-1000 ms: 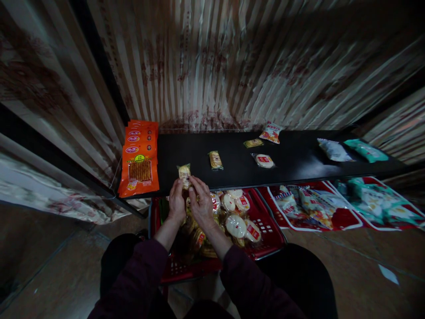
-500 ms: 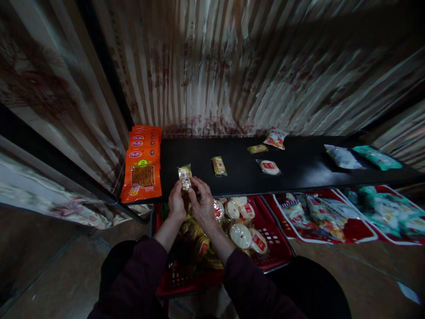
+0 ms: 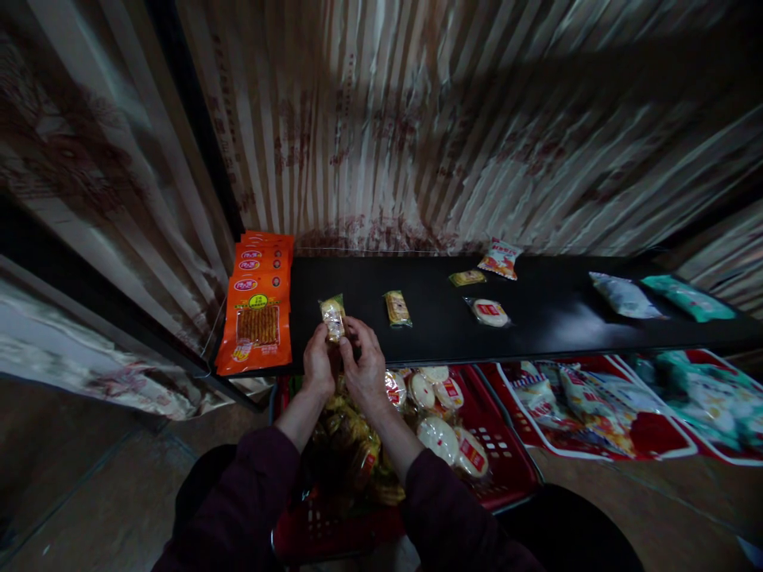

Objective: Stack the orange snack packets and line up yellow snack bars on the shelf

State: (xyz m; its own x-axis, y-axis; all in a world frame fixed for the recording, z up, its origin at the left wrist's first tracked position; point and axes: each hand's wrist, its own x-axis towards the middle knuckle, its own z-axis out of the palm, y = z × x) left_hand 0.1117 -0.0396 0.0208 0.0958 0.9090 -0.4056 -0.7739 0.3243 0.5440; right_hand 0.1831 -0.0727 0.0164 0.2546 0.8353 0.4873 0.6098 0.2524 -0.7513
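Between the fingers of both hands is a small cracker packet [image 3: 333,316] in clear, shiny wrap, held over the front edge of the black shelf [image 3: 334,270]. My left hand [image 3: 319,361] grips its left side, and my right hand [image 3: 365,361] pinches it from the right. A similar wrapped packet [image 3: 397,308] lies on the shelf to the right of my hands. On the left end, orange snack bags [image 3: 256,318] overlap in a stack. Below my forearms stands a red basket [image 3: 506,469] with yellow-wrapped packets and round white wrapped cakes [image 3: 438,438].
Farther right on the shelf lie a yellow packet [image 3: 468,278], a round cake [image 3: 489,311], a red-and-white bag [image 3: 499,259], a pale bag [image 3: 625,295] and a green bag [image 3: 688,298]. More baskets with bags [image 3: 587,405] stand below. A dark post [image 3: 199,103] rises at left.
The view has shifted slightly, so the shelf and baskets appear a little lower and farther right. Both hands keep hold of the cracker packet, almost unmoved.
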